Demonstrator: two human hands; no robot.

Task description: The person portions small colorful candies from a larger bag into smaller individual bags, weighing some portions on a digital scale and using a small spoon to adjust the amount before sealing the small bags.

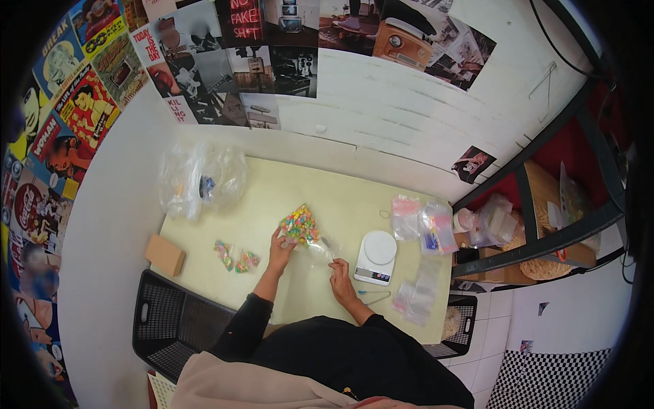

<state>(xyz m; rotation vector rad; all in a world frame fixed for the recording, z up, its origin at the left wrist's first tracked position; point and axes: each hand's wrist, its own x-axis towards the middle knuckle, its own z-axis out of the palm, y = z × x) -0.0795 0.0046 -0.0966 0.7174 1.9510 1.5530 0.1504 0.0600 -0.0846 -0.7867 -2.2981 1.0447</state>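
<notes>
A clear bag of multicoloured beads [300, 224] is held up over the pale yellow table [320, 198]. My left hand [280, 251] grips it at its lower left. Closer to me and to the right, my right hand [339, 275] pinches the clear empty end of the same bag [324, 249]. Two small filled bead packets [235, 258] lie on the table left of my left hand. A white kitchen scale [376, 257] with a round platform stands just right of my right hand.
A large crumpled clear bag [201, 178] lies at the far left corner and a small cardboard box [164, 255] at the left edge. Stacks of small clear bags [426, 225] and empty packets [417, 294] sit right. Black crates [170, 320] stand beside me; a metal shelf [545, 204] is right.
</notes>
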